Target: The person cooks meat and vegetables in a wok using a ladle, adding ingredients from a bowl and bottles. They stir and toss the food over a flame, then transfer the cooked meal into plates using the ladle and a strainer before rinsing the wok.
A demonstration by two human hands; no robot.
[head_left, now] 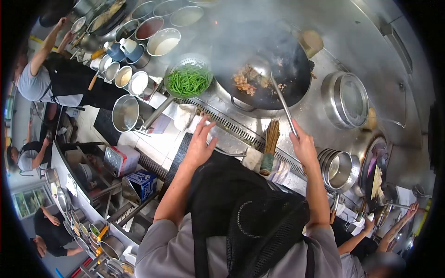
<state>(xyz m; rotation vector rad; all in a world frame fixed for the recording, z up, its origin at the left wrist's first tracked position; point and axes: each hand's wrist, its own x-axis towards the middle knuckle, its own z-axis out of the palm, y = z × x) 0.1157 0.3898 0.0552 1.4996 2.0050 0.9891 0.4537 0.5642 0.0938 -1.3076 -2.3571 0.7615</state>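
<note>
My right hand (303, 144) is wrapped round the handle of a long metal ladle (281, 96). The ladle's bowl rests among browned food pieces (244, 82) in a large dark wok (295, 85), which is partly veiled by steam. Near the stove's front edge my left hand (201, 144) hovers with fingers spread, holding nothing. A folded white cloth (184, 116) lies just beyond it. Farther off, green beans (189, 80) fill a long-handled strainer (157, 113). Between my hands lies a bamboo wok brush (270, 141) with a green binding.
Left of the wok stand a metal pot (125, 113), seasoning bowls (123, 76) and bottles (131, 48). Stacked pans (340, 169) and a lidded round pot (351, 98) are on the right. Co-workers (39, 78) stand at the left and a person's hands (410, 211) show at lower right.
</note>
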